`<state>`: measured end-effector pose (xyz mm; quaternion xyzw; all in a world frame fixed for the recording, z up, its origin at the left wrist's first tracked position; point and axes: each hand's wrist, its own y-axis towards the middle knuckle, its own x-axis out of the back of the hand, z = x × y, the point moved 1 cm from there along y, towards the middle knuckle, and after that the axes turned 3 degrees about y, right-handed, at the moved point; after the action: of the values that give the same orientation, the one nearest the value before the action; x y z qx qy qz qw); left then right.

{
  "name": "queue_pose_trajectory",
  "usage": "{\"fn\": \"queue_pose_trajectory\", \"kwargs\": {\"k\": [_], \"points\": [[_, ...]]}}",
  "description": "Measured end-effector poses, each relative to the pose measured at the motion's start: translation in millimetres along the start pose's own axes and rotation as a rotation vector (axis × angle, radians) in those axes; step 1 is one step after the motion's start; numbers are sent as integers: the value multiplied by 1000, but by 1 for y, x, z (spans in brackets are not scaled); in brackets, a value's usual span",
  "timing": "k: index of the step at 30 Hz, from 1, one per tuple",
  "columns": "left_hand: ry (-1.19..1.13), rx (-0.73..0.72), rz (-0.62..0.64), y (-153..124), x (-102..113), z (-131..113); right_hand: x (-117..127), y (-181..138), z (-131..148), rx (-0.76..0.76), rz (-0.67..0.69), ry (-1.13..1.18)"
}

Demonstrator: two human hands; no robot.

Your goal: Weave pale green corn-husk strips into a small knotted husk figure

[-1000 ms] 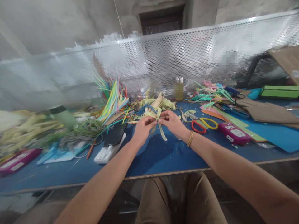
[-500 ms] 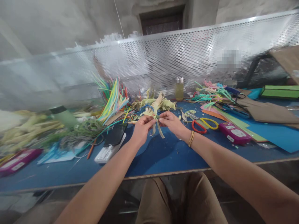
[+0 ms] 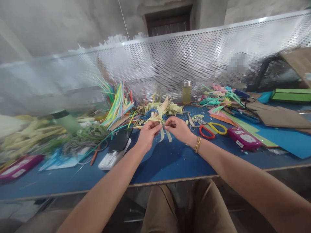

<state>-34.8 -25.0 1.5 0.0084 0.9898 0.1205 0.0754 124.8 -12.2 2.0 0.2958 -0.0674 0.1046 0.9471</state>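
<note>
Between my two hands is a pale green strip of dried husk, with a bow-like top and two loose ends hanging below. My left hand pinches it from the left, thumb and forefinger pressed together. From the other side my right hand, a gold bracelet at its wrist, has its fingers closed on the strip near the knot. Just behind lies a heap of similar husks beside some blue cord. The fingertips partly hide the middle of the strip.
Scissors and a purple box lie at right, near coloured paper. Left are a black phone, a white case, pipe cleaners and a green bottle. A perforated metal screen stands behind.
The strip's hanging ends have shifted slightly, and its top has turned a little. The fingers of my right hand have curled more. Both hands stay in nearly the same place.
</note>
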Motion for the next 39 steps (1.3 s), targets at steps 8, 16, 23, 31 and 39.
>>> {"fn": "queue_pose_trajectory", "kwargs": {"k": [8, 16, 23, 31, 39], "points": [[-9, 13, -14, 1, 2, 1, 0, 0, 1, 14, 45, -11], [-63, -26, -68, 2, 2, -2, -2, -1, 5, 109, 97, 14], [-23, -86, -50, 4, 3, 2, 0, -3, 13, 158, -6, -84], [70, -140, -51, 5, 3, 1, 4, -1, 17, 186, -117, -114], [60, -125, -59, 6, 5, 4, 4, -1, 15, 103, -156, 71]]}}
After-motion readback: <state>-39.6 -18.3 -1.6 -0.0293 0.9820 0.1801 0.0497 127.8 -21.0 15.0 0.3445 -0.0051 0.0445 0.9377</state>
